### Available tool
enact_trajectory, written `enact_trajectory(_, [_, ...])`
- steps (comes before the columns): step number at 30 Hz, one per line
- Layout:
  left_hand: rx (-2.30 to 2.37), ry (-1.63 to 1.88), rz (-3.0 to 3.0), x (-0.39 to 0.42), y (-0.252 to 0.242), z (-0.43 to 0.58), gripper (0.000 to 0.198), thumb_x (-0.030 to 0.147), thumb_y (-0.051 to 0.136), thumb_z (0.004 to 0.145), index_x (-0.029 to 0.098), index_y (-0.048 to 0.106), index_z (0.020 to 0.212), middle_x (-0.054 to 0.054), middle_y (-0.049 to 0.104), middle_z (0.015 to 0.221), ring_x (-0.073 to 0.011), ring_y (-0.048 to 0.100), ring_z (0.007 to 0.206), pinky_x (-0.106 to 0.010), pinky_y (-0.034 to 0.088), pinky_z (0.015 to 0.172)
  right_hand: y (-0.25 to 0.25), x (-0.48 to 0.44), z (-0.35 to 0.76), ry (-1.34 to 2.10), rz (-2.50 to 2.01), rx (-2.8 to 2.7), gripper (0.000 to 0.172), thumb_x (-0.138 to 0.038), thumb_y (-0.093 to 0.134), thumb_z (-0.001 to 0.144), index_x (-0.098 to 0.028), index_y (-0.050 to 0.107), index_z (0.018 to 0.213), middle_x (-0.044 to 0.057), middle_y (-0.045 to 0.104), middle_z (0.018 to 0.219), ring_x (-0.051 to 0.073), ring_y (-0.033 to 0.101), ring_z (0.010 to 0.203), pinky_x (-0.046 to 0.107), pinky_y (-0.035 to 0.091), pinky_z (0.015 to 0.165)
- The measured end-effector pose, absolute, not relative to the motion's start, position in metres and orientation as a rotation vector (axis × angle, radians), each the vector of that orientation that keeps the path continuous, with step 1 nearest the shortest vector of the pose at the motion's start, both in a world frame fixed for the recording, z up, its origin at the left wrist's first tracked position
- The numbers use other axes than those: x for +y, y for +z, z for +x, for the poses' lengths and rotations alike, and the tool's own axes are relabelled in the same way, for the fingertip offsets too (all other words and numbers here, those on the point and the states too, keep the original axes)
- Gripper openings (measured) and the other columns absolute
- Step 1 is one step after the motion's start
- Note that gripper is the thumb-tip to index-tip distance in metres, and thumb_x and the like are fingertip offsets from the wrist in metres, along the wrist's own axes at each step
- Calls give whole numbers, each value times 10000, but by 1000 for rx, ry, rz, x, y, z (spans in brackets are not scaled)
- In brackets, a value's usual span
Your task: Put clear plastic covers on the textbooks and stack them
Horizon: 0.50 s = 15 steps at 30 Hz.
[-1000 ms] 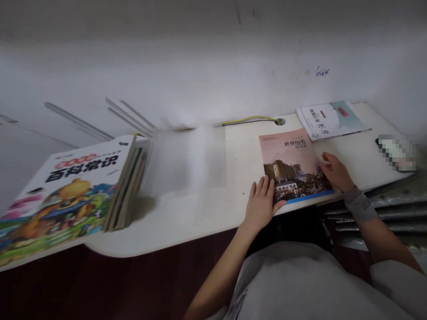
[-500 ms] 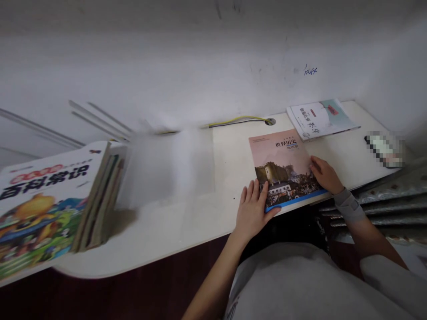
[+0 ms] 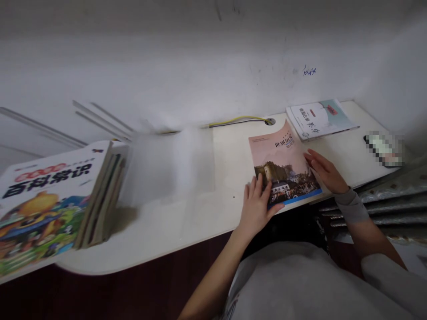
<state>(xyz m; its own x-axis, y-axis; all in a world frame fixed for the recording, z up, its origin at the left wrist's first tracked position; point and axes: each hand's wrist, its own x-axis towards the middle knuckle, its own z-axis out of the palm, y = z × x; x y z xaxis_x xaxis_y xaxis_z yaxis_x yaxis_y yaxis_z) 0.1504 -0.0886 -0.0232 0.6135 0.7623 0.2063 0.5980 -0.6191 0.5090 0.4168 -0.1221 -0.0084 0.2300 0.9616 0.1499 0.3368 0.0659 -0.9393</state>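
The pink history book [image 3: 283, 166] lay at the counter's [image 3: 187, 222] front edge, toward its right end. The left hand [image 3: 256, 206] pressed flat, fingers spread, on the book's near left corner, pinning it. The right hand [image 3: 325, 171], fingers loose, lifted the cover's right edge so the far corner curled up. A second booklet [image 3: 320, 118] sat at the far right corner; a stack of books [image 3: 56, 195] overhung the left end.

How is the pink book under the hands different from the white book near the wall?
The pink book has a castle picture on its cover; the white book is mostly pale with a teal corner. The pink book's far right corner curls upward, while the white book lies flat. The left hand and right hand touch the pink book; nothing touches the white book. Both rest on the white desk.
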Motion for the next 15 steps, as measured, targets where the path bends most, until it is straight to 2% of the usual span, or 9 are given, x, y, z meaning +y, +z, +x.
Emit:
enact_trajectory(2, [962,690,2202,-88,-9,167,553,570,491,878,134,647,1181,-198,526,1377,-342,470,1291,-510,367,1060,0,-122,406,819,-1370,-1303,587,-545,470,915,-274,410,1432,58,542,1400,205,498,1294,452,374,1119])
enact_trajectory(4, [842,694,1916,-86,3,186,466,529,451,906,158,701,1034,-129,694,1099,-257,632,1031,-392,482,913,2,-121,394,807,-1344,-1332,581,-553,463,914,-290,417,1430,40,501,1439,203,459,1328,447,347,1139])
enact_trajectory(5, [809,672,1787,-84,7,196,451,528,457,900,163,716,953,-91,719,941,-224,654,891,-345,502,818,0,-120,387,780,-1346,-1358,576,-556,455,916,-293,425,1427,32,477,1459,203,431,1348,443,327,1152])
enact_trajectory(7, [796,629,1591,-79,10,210,425,544,536,844,160,716,810,-31,674,704,-172,608,685,-279,470,659,-5,-119,375,707,-1355,-1417,563,-553,424,926,-295,431,1427,19,438,1487,198,371,1387,432,280,1177])
enact_trajectory(9, [809,621,1442,-76,7,217,386,531,636,764,153,691,705,6,598,590,-123,518,570,-242,399,564,-12,-119,365,648,-1377,-1452,556,-541,377,944,-298,406,1444,11,414,1502,188,322,1412,428,244,1190])
enact_trajectory(11, [819,627,1296,-74,1,219,350,496,697,702,152,662,644,25,555,548,-92,450,522,-227,351,531,-18,-121,358,617,-1402,-1446,562,-531,335,956,-305,355,1470,4,384,1519,179,303,1420,425,240,1191])
enact_trajectory(15, [823,664,1103,-76,-6,219,324,455,752,629,155,629,605,42,528,525,-69,408,498,-217,323,527,-21,-123,354,604,-1411,-1409,581,-520,335,958,-302,293,1495,4,347,1540,172,306,1418,413,251,1188])
